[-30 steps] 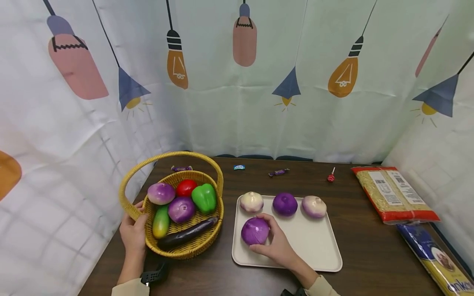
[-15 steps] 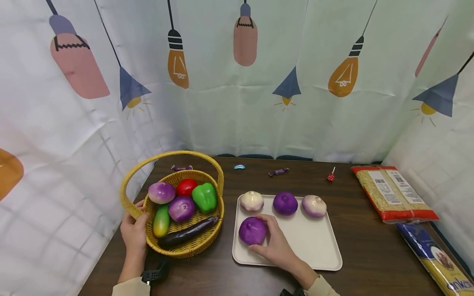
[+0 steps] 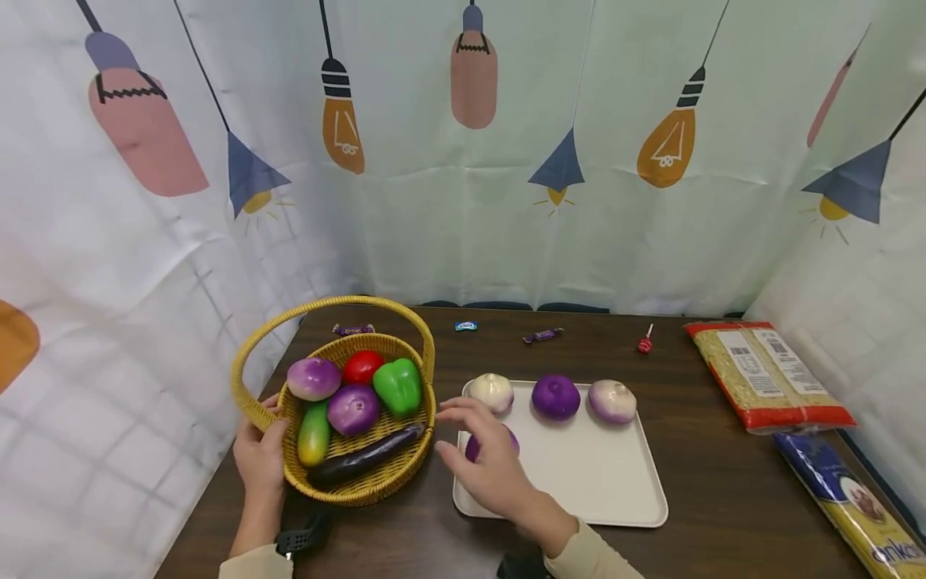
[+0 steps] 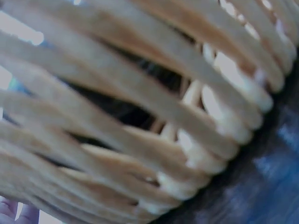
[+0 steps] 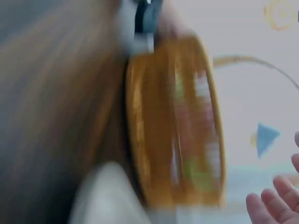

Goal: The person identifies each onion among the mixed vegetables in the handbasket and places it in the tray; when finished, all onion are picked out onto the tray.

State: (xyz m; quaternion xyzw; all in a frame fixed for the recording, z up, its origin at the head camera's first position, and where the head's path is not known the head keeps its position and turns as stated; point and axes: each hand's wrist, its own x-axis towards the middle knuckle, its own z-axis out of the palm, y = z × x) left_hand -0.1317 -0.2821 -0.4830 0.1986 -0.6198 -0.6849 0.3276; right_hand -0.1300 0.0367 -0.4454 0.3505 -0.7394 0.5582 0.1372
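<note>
My left hand [image 3: 260,462] grips the left side of a yellow wicker basket [image 3: 383,485], at the foot of its handle. Inside lie two round purple vegetables, a tomato [image 3: 363,367], a green bell pepper [image 3: 399,388], a cucumber [image 3: 314,434] and a long eggplant [image 3: 367,457]. My right hand [image 3: 492,470] holds nothing; its fingers spread toward the basket, over the left part of a white tray [image 3: 593,490]. Beneath it a purple onion [image 3: 473,449] is mostly hidden. Along the tray's far side sit a pale onion [image 3: 492,393], another purple onion [image 3: 555,397] and a white-and-purple one [image 3: 612,402].
Wrapped candies, among them a purple one [image 3: 542,335] and a blue one [image 3: 466,326], lie behind the tray with a red lollipop [image 3: 645,344]. A grain bag [image 3: 767,376] and a blue-and-yellow packet [image 3: 854,503] lie at the right. A patterned curtain [image 3: 463,225] closes off the back.
My right hand has let go of the purple onion, leaving it on the tray, and moved left toward the basket with its fingers spread. My left hand stays on the basket.
</note>
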